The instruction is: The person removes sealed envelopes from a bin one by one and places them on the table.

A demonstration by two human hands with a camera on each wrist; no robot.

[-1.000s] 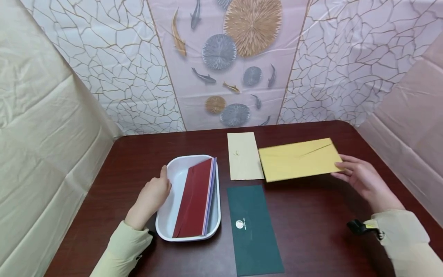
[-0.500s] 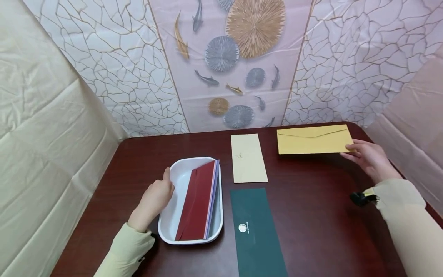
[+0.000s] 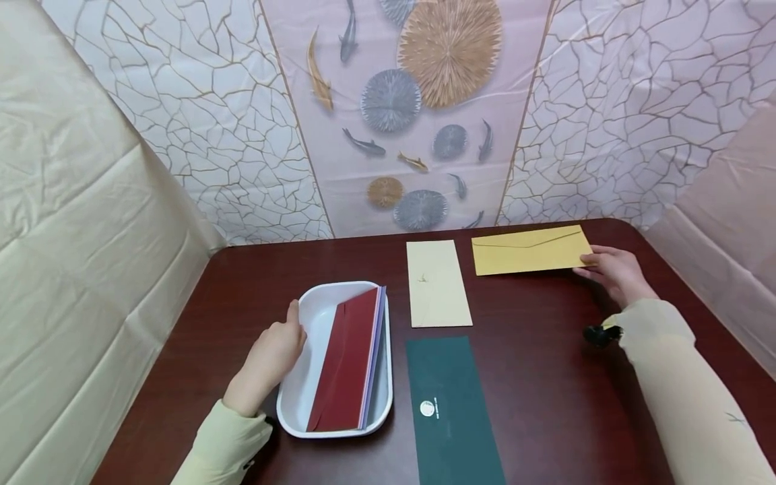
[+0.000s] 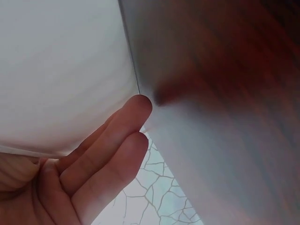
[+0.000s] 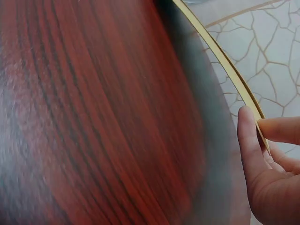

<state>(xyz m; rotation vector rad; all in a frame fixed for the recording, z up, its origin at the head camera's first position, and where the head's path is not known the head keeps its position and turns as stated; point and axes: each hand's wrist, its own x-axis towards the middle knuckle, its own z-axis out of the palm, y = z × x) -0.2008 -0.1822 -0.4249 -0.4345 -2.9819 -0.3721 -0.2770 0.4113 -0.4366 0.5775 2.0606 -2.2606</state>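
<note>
- White tray [image 3: 297,404] sits left on the table [image 3: 545,377]; the left hand [image 3: 271,356] rests against its rim, fingers fairly straight, gripping nothing.
- Red envelope [image 3: 345,360] leans inside the tray.
- Cream envelope [image 3: 438,283] and green envelope [image 3: 451,411] lie mid-table.
- Yellow envelope [image 3: 529,250] lies far right; the right hand [image 3: 612,269] pinches its end between thumb and fingers.

We saw the green envelope [image 3: 453,411] cut off by the head view's bottom edge; its small round emblem was unreadable, and the red envelope [image 3: 344,360] hid the lilac one behind it.
</note>
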